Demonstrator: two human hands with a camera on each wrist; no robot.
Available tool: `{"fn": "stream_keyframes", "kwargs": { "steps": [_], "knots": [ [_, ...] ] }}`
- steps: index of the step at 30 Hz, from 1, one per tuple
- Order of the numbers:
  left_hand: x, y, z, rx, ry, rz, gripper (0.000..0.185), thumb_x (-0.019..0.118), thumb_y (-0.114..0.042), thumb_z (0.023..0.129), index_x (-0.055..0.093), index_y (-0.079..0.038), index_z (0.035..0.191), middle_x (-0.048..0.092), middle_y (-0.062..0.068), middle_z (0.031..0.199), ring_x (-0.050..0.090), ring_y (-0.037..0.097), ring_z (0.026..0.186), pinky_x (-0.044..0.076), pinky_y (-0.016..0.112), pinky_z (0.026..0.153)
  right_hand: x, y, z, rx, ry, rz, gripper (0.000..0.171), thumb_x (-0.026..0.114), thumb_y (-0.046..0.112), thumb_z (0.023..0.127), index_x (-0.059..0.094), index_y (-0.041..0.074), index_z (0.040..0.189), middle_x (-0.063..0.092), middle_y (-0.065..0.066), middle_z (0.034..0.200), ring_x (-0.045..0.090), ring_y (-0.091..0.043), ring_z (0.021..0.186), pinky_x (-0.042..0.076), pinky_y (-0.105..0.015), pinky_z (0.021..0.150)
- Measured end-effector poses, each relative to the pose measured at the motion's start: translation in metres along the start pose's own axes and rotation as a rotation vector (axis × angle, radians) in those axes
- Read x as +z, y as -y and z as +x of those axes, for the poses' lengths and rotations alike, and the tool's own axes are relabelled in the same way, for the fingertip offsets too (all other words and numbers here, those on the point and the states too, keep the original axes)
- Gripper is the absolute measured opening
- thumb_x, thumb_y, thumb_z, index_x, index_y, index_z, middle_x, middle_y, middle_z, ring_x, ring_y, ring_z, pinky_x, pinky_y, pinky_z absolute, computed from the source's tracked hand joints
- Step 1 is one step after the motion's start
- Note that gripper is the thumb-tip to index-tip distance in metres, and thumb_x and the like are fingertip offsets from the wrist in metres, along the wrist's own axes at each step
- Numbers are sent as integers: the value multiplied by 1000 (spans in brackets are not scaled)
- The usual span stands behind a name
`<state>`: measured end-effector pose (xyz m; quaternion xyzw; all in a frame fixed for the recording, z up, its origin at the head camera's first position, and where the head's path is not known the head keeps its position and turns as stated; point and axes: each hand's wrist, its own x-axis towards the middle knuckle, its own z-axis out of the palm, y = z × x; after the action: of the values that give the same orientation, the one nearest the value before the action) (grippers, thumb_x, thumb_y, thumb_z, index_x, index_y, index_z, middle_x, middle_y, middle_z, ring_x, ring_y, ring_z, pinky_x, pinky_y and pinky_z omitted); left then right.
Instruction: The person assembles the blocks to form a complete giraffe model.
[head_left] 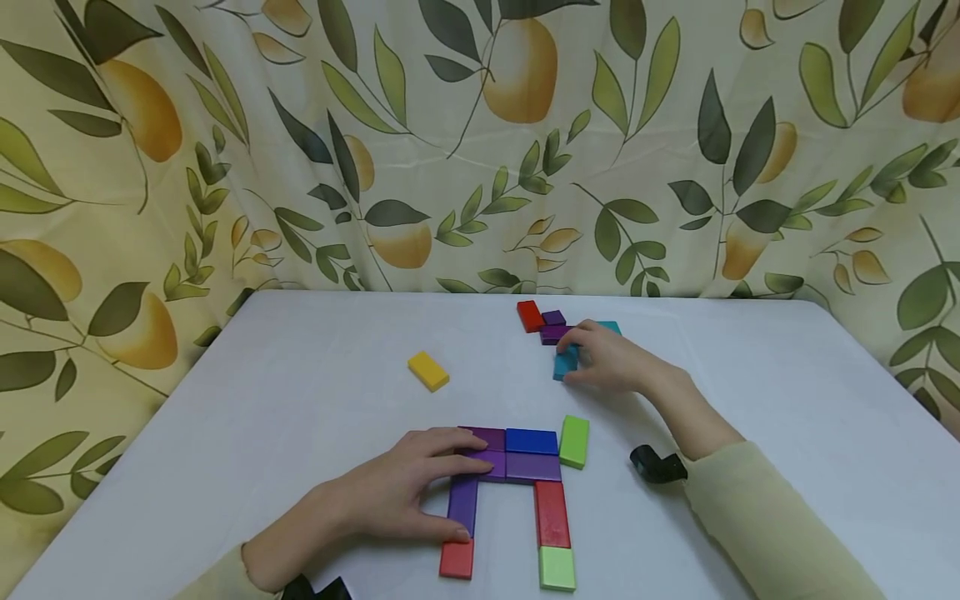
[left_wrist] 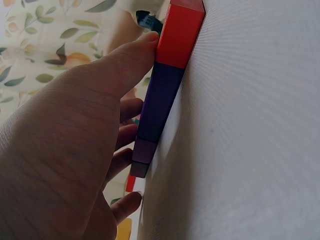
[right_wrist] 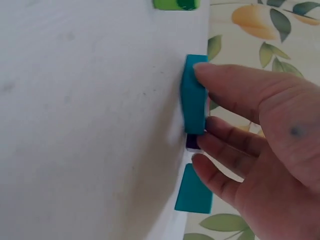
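My right hand [head_left: 611, 358] pinches a teal block [head_left: 566, 365] near the back of the table, thumb at one end and fingertips at the other in the right wrist view. A second teal block [right_wrist: 195, 190] lies beside those fingers. Spread over the left side of an arch-like arrangement of flat blocks, my left hand [head_left: 408, 483] rests its fingertips on the purple blocks [head_left: 491, 440]. Its thumb touches where the upright purple block [head_left: 462, 504] meets a red block [head_left: 456, 561]. Blue [head_left: 532, 441] and purple [head_left: 532, 468] blocks continue the top; a red block [head_left: 552, 514] and light green block [head_left: 557, 568] form the right leg.
A green block [head_left: 574, 441] stands slightly tilted at the arrangement's upper right corner. A yellow block [head_left: 428, 371] lies alone further back. Red [head_left: 529, 316] and dark purple [head_left: 553, 317] blocks sit near the back edge. A patterned curtain [head_left: 465, 167] hangs behind the white table [head_left: 315, 367].
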<state>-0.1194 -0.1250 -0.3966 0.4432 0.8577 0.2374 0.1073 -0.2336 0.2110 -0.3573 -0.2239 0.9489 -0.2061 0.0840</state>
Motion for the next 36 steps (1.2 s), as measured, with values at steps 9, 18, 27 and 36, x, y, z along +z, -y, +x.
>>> {"fn": "stream_keyframes", "kwargs": {
  "steps": [9,18,27,36],
  "knots": [
    [1,0,1,1,2,0,68,65,-65,88,52,-34,148,34,-12,157,28,15,145,33,50,114,-4,2,-25,9,82,14,42,80,20,87,67,11,126,50,-20,134,49,-41,122,45,-60,100],
    [2,0,2,2,3,-5,67,65,-64,89,53,-34,147,34,-13,157,28,15,145,33,50,113,1,1,-40,-71,76,37,33,76,21,91,71,11,122,57,-14,128,52,-38,122,46,-57,101],
    [2,0,1,1,-2,0,67,66,-64,88,53,-34,147,35,-13,157,29,15,145,33,50,113,7,-1,-42,-94,46,45,31,76,21,92,71,10,120,59,-12,124,56,-32,115,50,-51,96],
    [2,0,1,-12,1,12,68,64,-66,88,53,-35,147,35,-13,157,29,16,145,34,51,113,9,2,-43,-114,33,53,30,75,21,92,71,11,121,60,-11,124,55,-32,117,48,-53,100]
  ]
}}
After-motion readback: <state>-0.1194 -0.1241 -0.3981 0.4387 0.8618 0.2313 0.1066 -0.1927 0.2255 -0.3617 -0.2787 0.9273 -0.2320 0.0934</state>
